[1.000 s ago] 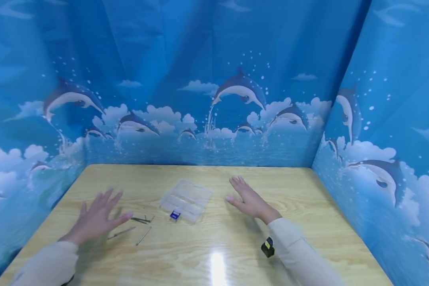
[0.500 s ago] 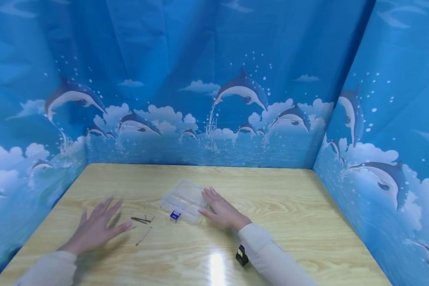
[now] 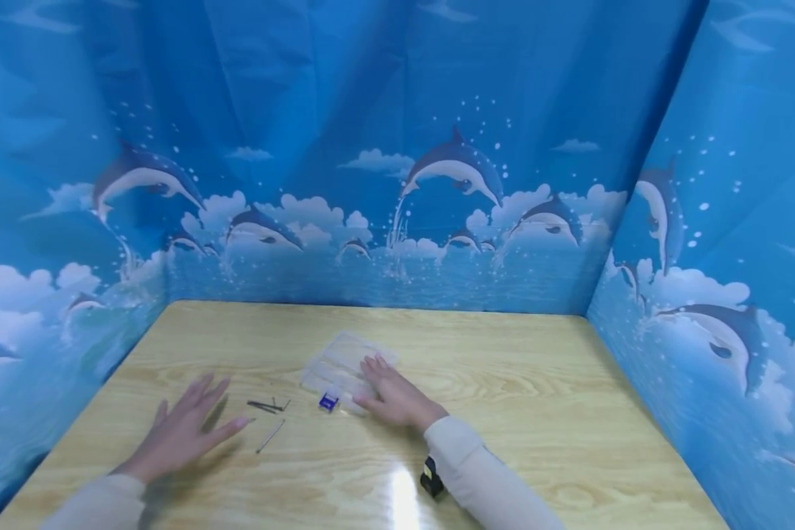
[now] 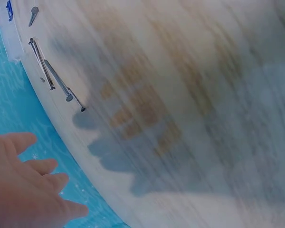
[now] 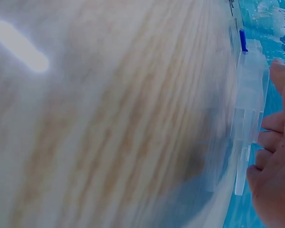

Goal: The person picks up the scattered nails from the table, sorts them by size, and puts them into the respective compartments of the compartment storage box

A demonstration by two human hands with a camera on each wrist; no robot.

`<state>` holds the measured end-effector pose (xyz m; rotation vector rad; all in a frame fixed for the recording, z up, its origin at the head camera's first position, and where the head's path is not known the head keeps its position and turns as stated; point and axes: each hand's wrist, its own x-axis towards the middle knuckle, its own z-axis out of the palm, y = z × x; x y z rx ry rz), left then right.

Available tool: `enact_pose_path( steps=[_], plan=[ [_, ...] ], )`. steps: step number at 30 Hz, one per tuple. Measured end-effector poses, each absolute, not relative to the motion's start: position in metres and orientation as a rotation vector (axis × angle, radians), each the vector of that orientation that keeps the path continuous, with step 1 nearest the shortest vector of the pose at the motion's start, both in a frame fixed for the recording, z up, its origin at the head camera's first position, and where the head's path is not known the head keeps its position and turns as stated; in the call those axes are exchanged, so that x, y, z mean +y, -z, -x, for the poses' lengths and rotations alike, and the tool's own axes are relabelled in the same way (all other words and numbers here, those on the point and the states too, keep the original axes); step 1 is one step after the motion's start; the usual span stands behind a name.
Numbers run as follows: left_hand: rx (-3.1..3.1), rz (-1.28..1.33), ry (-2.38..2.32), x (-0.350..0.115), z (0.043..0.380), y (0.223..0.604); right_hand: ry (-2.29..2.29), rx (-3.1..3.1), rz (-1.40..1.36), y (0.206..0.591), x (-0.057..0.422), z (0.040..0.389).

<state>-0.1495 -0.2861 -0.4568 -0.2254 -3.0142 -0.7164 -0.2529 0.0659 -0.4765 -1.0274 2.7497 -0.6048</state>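
Head: the box (image 3: 344, 350) lies on the table (image 3: 536, 383), partly covered by the right hand (image 3: 395, 394), whose fingers stretch over it without gripping; contact I can't confirm. It looks light, stiff and slick — probably brittle, so best lifted by opposite edges, not by the blue clip (image 3: 327, 402). The left hand (image 3: 182, 434) is empty, fingers spread, beside the nails (image 3: 265, 406).

Left wrist: shows the nails' heads, too small to make out from the head.

Right wrist: gives the box edge-on — its side wall, hardly visible from above.
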Motion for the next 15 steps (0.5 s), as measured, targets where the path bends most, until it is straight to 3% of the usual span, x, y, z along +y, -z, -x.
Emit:
enact_pose_path(
  steps=[15],
  plan=[
    [-3.0, 0.27, 0.754, -0.2854, 0.1492, 0.4654, 0.526, 2.77, 1.037, 0.477, 0.058, 0.2455]
  ],
)
